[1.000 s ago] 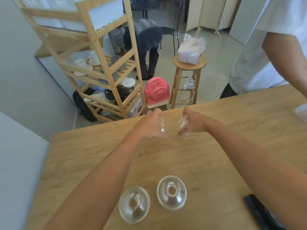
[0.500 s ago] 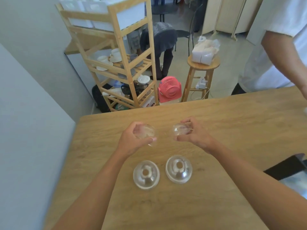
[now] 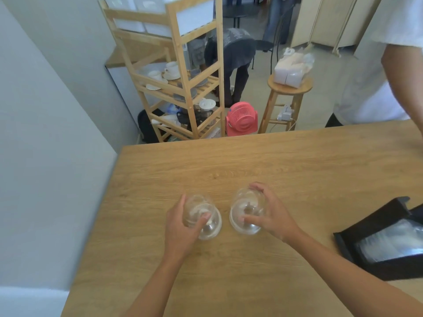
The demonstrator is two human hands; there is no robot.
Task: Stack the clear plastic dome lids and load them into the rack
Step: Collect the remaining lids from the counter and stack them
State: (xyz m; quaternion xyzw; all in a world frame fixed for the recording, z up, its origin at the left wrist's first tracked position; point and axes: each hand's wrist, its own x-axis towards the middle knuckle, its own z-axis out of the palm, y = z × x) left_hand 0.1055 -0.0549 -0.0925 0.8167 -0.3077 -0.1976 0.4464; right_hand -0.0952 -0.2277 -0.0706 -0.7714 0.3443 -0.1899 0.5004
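Note:
Two pairs of clear plastic dome lids sit side by side on the wooden table [image 3: 297,170]. My left hand [image 3: 180,229] grips a clear dome lid [image 3: 196,209] and holds it over a second lid [image 3: 211,227] lying on the table. My right hand [image 3: 272,216] grips another dome lid [image 3: 249,202] directly over the right-hand lid [image 3: 245,225]. Whether the upper lids are fully seated on the lower ones is unclear. A black rack [image 3: 384,245] with a row of clear lids inside lies at the right edge of the table.
Another person in a white shirt [image 3: 375,72] stands at the table's far right corner. Beyond the table are a wooden shelf unit [image 3: 183,72] with crockery, a pink fan [image 3: 242,120] and a wooden stool [image 3: 288,97]. A grey wall runs along the left.
Both hands came back toward me with a lid each and lowered them onto the two lids on the table. The camera tilted, bringing the black rack into view.

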